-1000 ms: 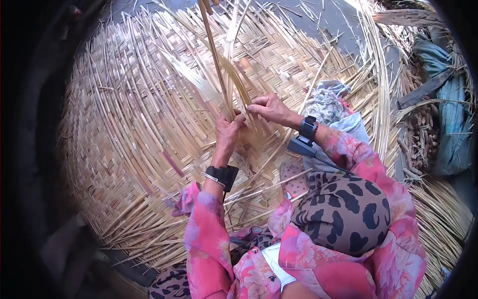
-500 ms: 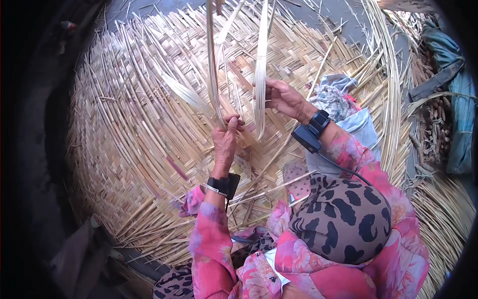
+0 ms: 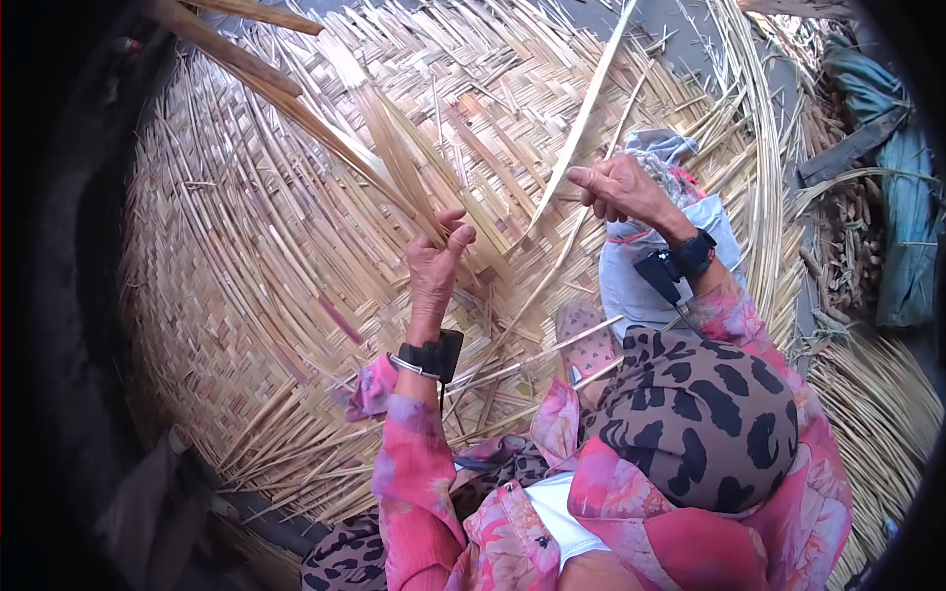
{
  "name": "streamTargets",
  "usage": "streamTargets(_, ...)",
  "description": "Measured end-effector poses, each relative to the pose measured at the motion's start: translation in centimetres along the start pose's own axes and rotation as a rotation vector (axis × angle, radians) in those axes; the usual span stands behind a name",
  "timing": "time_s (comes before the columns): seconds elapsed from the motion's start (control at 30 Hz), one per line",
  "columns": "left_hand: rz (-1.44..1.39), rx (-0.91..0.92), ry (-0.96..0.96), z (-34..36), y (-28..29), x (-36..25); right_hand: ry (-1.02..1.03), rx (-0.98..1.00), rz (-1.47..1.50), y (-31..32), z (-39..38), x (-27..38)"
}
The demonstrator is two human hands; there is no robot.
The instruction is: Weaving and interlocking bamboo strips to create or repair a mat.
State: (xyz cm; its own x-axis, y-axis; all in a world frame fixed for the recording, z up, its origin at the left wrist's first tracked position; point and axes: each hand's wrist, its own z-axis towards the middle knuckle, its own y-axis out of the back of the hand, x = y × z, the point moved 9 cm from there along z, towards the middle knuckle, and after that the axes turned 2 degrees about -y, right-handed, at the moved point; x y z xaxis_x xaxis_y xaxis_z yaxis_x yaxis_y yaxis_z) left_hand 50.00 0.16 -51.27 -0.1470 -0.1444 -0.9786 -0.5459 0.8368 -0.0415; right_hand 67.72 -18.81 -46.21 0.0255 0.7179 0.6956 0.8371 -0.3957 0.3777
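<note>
Several flat, cane-like strips (image 3: 397, 163) slant over the middle of the woven mat (image 3: 197, 295), the left hand (image 3: 436, 258) closed around their lower part. They look light and springy, stiff lengthwise but likely to split if kinked; a low hold, near the mat, seems surest. Right of the mat's middle, the right hand (image 3: 616, 189) curls beside one pale strip (image 3: 579, 128); whether it grips that, I cannot tell.

My left hand (image 3: 439, 261) is curled closed, left forearm (image 3: 414, 433) running nearly straight ahead. My right hand (image 3: 631, 192) is farther forward, fingers (image 3: 609, 209) bent under, thumb (image 3: 583, 178) pointing left, right forearm (image 3: 727, 303) slanting inward.
</note>
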Motion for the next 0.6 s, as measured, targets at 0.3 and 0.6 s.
streamTargets(0.3,0.084,0.047,0.025,0.6,0.4,0.0,0.686,0.075,-0.771,-11.6,2.6,1.1)
streamTargets(0.6,-0.155,-0.036,-0.002,-0.1,1.6,-0.3,-0.017,0.027,0.934,-7.6,5.0,-3.9)
